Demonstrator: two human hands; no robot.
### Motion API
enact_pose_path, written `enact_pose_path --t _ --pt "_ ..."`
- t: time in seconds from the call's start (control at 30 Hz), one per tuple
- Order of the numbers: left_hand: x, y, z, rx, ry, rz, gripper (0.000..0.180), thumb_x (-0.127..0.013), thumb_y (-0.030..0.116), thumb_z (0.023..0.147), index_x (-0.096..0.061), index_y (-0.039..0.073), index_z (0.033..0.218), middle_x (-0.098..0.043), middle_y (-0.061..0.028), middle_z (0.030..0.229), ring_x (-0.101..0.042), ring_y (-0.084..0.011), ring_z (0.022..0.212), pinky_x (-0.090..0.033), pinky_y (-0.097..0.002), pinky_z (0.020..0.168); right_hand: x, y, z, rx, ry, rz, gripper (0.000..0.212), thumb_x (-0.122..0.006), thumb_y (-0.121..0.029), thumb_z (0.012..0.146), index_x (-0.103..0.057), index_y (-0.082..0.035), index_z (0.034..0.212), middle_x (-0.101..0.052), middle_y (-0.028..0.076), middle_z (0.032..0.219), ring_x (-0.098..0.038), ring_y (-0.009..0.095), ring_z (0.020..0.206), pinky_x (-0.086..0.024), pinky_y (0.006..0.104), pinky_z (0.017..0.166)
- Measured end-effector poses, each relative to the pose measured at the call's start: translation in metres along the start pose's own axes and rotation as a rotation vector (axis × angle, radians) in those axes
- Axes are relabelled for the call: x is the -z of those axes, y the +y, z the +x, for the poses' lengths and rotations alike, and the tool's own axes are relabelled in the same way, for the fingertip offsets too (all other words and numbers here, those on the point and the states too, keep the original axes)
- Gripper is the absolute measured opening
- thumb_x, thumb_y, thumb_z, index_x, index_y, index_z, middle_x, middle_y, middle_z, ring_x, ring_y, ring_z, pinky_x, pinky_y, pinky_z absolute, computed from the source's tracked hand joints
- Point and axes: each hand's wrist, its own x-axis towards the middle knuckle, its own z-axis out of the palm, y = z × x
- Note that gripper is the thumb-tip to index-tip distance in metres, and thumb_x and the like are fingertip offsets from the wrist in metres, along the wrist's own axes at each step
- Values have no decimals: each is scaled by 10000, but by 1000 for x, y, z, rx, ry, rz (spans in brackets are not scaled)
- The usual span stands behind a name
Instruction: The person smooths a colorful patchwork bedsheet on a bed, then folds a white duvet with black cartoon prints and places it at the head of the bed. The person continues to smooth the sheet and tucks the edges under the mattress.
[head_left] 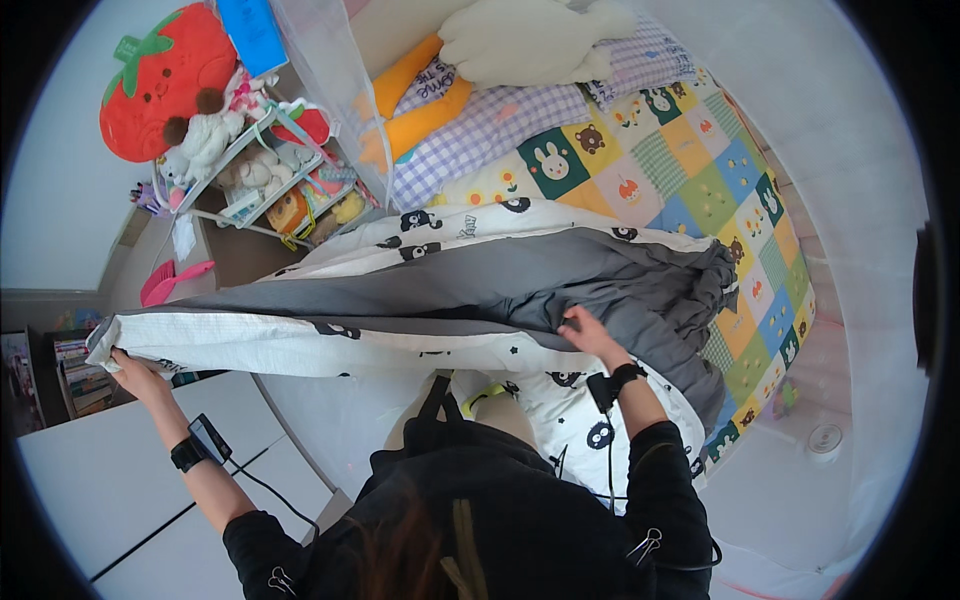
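A quilt or duvet cover (400, 290), white with black cartoon figures on one face and plain grey on the other, stretches across in front of me. At its far left end, my left hand (138, 376) is closed on a corner of the white side, holding it up. My right hand (592, 335) is over the grey fabric near the middle, fingers a little apart and touching or just above a fold. Right of that hand the grey cloth bunches up in wrinkles. More of the white printed side (585, 425) hangs down below my right forearm.
A patchwork-print bed (690, 190) carries checked pillows (490, 140) and a white plush (530, 40). A toy rack (265, 170), a strawberry cushion (165, 80) and a pink dustpan (175, 280) are on the left. White netting (840, 150) hangs around the bed; a cabinet (190, 470) is lower left.
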Motion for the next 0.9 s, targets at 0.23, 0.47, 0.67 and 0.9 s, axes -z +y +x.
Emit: enact_pose_path --t 0.23,0.47,0.67,0.9 --pt "14 -14 9 -36 69 117 381 -442 212 961 -412 14 1285 -500 -117 1262 -505 -218 1114 -399 -334 940 -90 -12 11 -201 -325 -308 483 -649 -219 757 -540 -56 1199 -574 188 1176 -554 344 1072 -443 394 913" --pt "8 -39 3 47 62 23 376 -436 250 973 -427 36 1282 -511 -112 1252 -514 -214 1099 -408 -336 941 54 -5 72 -50 312 -115 293 -609 -68 704 -633 -73 995 -612 175 1024 -594 327 929 -480 381 826" --pt "-8 -66 -15 -46 -69 294 448 -459 282 964 -413 -1 1307 -491 -110 1277 -485 -189 1122 -387 -306 932 85 1 151 -88 200 -455 240 -721 -143 658 -661 -95 885 -467 165 1276 -552 322 1000 -477 398 834" --pt "12 -87 -30 2 -131 314 374 -453 251 972 -458 -6 1243 -525 -89 1220 -478 -159 1102 -343 -291 959 27 21 206 -121 45 -771 259 -745 -261 661 -702 -177 902 -369 138 1376 -253 308 1330 -198 467 1093"
